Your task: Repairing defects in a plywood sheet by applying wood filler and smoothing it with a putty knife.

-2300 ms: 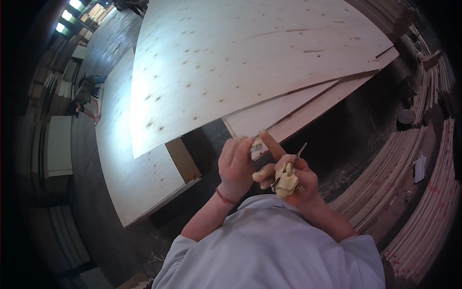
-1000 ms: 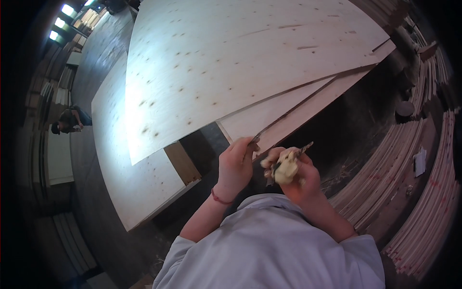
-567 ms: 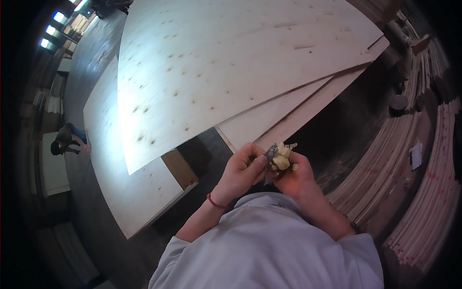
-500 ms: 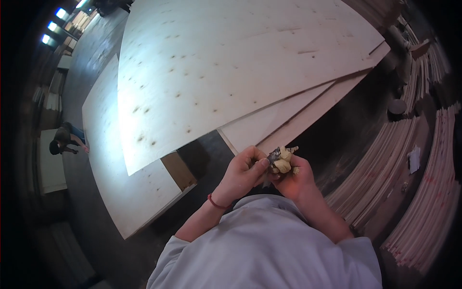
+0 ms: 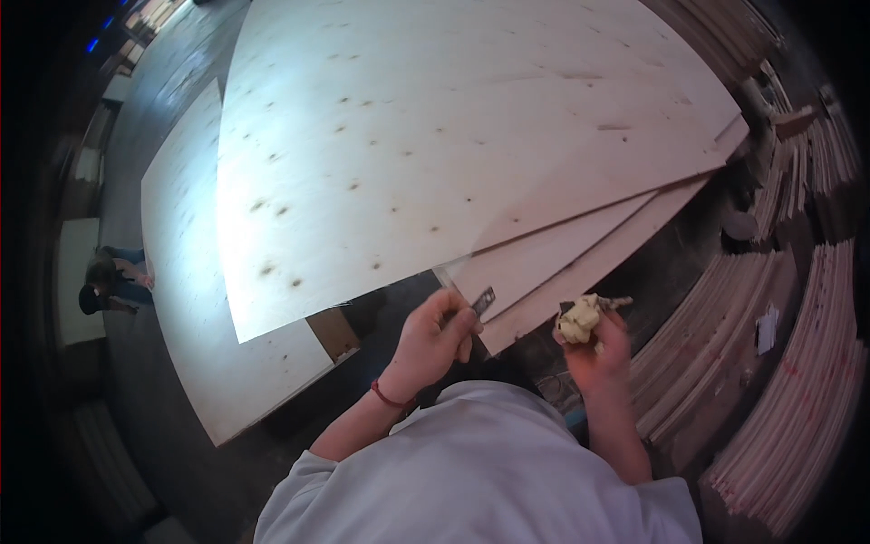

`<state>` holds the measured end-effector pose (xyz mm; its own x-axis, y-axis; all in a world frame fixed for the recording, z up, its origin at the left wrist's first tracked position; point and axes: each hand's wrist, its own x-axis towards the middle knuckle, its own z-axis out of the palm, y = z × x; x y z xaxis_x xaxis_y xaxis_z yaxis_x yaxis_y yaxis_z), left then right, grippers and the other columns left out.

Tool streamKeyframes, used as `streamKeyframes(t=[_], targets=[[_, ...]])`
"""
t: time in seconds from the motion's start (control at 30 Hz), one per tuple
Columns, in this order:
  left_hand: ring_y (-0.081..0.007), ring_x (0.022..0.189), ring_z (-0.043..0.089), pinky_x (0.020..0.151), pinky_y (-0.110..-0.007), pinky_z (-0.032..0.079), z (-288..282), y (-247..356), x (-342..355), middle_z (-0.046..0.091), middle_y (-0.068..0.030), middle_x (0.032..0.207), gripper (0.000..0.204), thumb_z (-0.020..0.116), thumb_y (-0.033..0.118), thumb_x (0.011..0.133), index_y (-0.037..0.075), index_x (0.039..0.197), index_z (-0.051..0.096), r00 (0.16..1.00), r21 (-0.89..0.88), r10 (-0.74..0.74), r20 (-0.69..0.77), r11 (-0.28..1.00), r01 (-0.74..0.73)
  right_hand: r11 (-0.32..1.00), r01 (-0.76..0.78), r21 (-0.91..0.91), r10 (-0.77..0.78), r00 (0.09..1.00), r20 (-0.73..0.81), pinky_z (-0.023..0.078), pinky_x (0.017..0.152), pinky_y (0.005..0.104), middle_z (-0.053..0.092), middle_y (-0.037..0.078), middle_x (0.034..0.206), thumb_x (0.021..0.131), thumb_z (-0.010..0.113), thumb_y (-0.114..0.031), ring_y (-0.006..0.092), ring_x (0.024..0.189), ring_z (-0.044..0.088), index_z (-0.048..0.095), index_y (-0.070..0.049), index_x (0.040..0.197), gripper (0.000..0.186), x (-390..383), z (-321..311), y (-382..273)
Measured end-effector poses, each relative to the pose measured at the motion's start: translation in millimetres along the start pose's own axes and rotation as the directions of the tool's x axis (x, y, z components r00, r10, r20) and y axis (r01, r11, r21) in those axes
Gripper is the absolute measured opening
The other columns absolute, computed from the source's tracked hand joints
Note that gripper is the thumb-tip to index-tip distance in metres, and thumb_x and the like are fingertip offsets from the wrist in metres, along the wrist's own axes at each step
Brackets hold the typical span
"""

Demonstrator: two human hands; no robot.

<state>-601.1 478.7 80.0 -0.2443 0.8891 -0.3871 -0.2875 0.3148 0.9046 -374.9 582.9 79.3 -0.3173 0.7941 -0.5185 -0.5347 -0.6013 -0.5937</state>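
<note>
My left hand (image 5: 433, 337), with a red band at the wrist, pinches a small flat metal blade (image 5: 486, 300) between thumb and fingers. A pale yellow lump of putty (image 5: 580, 319) sits in my right hand (image 5: 600, 355), whose fingers close round it from below. Dark bits and a thin crusted piece stick out of the lump. Both hands are apart, in front of my chest. Just beyond them lies a large pale plywood sheet (image 5: 362, 163) with brown knot marks; neither hand touches it.
More sheets (image 5: 562, 258) jut out beneath the top one, and a lower sheet (image 5: 181, 227) lies to the left. Stacked thin boards (image 5: 788, 399) line the right side. At the far left, another person (image 5: 113, 276) bends beside the lower sheet.
My hands have moved apart. The blade, previously against the putty, is now clear of it in my left hand; the putty has gone right with my right hand. The view has shifted slightly.
</note>
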Motion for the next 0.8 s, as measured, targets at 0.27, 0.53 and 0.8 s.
streamKeyframes(t=[0.27, 0.53, 0.8], targets=[[-0.0190, 0.069, 0.066, 0.066, -0.035, 0.053, -20, 18, 27, 0.068, -0.0102, 0.078, 0.022, 0.074, 0.020, 0.091, 0.004, 0.099, 0.062, 0.916, 0.371, 0.396, -0.062, 0.861, -0.347, 0.627, 0.055, -0.777, -0.138, 0.990, -0.042, 0.056, 0.083, 0.0290, 0.070, 0.006, 0.093, 0.091, 0.060, 0.005, 0.0135, 0.088, 0.068, 0.069, 0.005, 0.107, 0.018, -23, -15, 35], [-0.0383, 0.073, 0.066, 0.062, -0.044, 0.050, -18, -28, -18, 0.068, -0.0183, 0.078, 0.020, 0.070, 0.025, 0.093, 0.006, 0.092, 0.068, 0.922, 0.480, 0.377, 0.087, 0.795, -0.370, 0.504, 0.379, -0.776, -0.194, 0.925, 0.326, 0.055, 0.088, 0.0295, 0.064, 0.008, 0.106, 0.092, 0.058, 0.014, 0.0137, 0.094, 0.065, 0.062, 0.004, 0.112, 0.023, -21, 4, 47], [-0.0319, 0.062, 0.065, 0.057, -0.040, 0.050, -36, -14, -43, 0.065, -0.0120, 0.071, 0.051, 0.081, 0.031, 0.083, 0.012, 0.128, 0.066, 0.895, 0.615, 0.436, 0.099, 0.680, -0.399, 0.892, 0.155, -0.425, -0.082, 0.979, 0.186, 0.057, 0.083, 0.0354, 0.069, 0.010, 0.102, 0.094, 0.058, 0.003, 0.0217, 0.092, 0.070, 0.064, 0.005, 0.107, 0.015, -10, 36, 52]])
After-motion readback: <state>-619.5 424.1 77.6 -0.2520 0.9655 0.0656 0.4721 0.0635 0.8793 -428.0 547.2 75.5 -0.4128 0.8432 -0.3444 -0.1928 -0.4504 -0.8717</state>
